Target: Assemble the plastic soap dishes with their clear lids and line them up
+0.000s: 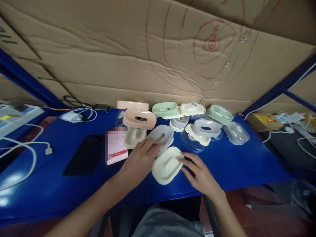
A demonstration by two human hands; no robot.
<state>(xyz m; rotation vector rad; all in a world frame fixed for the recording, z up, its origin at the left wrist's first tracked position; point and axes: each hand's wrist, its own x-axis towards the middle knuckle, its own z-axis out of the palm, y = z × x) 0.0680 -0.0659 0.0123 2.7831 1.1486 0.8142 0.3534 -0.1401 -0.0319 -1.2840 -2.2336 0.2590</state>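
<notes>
The cream dish (165,169), long axis slanting away rightward, lies between the right hand (199,173), parted fingers touching its rim, and left hand (141,157), grip on the grey dish (158,130) unclear.

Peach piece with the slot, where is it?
In the head view, the peach piece is left of centre, just behind a cream dish and left of a green piece.

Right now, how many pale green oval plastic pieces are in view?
2. The left green piece is at the back, left of a cream oval plastic piece; the right green piece is on its other side. Others may be hidden.
</notes>
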